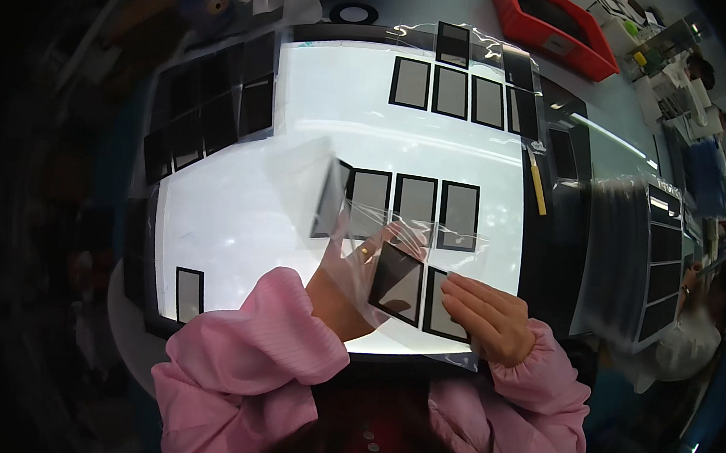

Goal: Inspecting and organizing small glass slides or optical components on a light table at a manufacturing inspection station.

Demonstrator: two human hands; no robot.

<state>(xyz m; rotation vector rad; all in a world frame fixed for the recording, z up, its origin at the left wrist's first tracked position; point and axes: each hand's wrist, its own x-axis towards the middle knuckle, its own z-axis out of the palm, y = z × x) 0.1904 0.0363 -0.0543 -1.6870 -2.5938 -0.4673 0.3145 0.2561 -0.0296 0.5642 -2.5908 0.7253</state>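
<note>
Lit surface (pixel 237 218) fills frame centre, dark-framed glass panels (pixel 415 201) in rows on it. Left hand (pixel 352 268) pinches clear film (pixel 316 181) and tilted panel (pixel 397 284), lower centre. Right hand (pixel 483 315) presses flat, fingers together, on neighbouring panel (pixel 441 312). Step looks like peeling film; next calls for steady pull.

Lit white desk (pixel 237 218) w/ glass panels
Black-framed rectangular glass panels (pixel 451 92) lie in rows on it; clear plastic film sheet (pixel 299 172), yellow stick (pixel 537 188) at right edge.

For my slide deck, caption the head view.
Left hand lifts a black-framed glass panel off a lit table; right hand steadies another.
</note>
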